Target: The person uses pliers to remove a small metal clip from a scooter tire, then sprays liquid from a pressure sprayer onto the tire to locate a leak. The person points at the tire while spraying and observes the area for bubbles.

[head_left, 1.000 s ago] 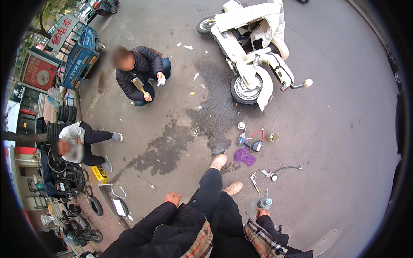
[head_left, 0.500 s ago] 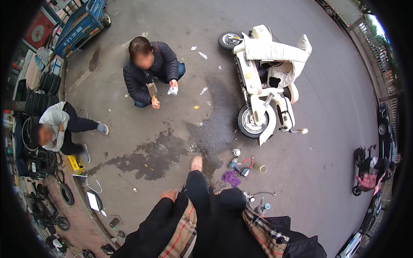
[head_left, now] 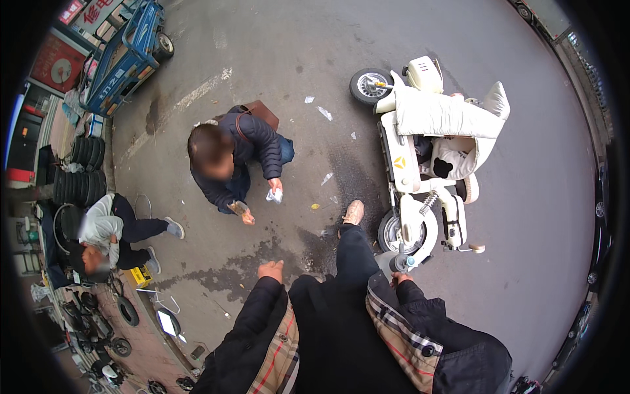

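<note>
My right hand (head_left: 400, 278) grips a grey bottle with a blue top (head_left: 402, 262), which overlaps the lower wheel of the white scooter (head_left: 403, 154) from this viewpoint; contact is unclear. The scooter lies on its side with a padded white cover. My left hand (head_left: 269, 270) is closed in a loose curl at my coat front, nothing visible in it. My left foot (head_left: 353, 211) is forward, beside the scooter. Ahead on the left, a crouching person (head_left: 252, 148) holds a flat brush-like tool (head_left: 237, 207) in one hand and crumpled white material (head_left: 275, 195) in the other.
Another person (head_left: 105, 226) sits at the left kerb beside stacked tyres (head_left: 79, 188), a yellow box (head_left: 141, 276) and a loose tyre (head_left: 127, 311). A blue cargo tricycle (head_left: 121, 65) stands upper left. Scraps (head_left: 325, 113) lie on the wet-patched road; dark cars (head_left: 594, 276) line the far right.
I have stepped forward toward the scooter, bottle in my right hand; the tools on the ground have dropped from sight. The crouching person has lowered the brush-like tool.
</note>
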A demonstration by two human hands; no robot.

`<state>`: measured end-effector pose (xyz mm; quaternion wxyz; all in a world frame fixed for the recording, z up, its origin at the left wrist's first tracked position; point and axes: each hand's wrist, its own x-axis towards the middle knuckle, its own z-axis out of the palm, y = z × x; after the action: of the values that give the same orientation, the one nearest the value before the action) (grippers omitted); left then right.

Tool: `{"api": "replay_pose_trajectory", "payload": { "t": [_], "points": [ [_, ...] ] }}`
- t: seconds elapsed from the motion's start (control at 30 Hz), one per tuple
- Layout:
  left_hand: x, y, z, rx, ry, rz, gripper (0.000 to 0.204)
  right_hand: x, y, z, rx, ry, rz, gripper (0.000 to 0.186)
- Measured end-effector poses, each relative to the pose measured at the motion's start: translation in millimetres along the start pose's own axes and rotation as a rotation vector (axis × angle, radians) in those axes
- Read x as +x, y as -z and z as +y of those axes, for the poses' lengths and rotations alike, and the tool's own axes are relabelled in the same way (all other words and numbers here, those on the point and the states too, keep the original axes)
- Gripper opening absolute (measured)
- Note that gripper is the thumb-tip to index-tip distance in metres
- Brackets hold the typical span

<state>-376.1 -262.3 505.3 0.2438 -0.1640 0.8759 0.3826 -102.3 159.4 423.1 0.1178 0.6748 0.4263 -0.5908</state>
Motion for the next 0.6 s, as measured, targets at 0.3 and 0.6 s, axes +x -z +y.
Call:
{"api": "replay_pose_trajectory", "payload": {
  "t": [0.3,0.6],
  "points": [
    [128,-54,208,-0.066,-0.043,-0.011,0.058,78,-58,-255,-0.106,0.182,0.049,0.029],
    [352,-53,350,-0.159,-0.062,-0.032,0.056,89,-127,-478,-0.087,0.046,0.133,0.028]
  ]
}}
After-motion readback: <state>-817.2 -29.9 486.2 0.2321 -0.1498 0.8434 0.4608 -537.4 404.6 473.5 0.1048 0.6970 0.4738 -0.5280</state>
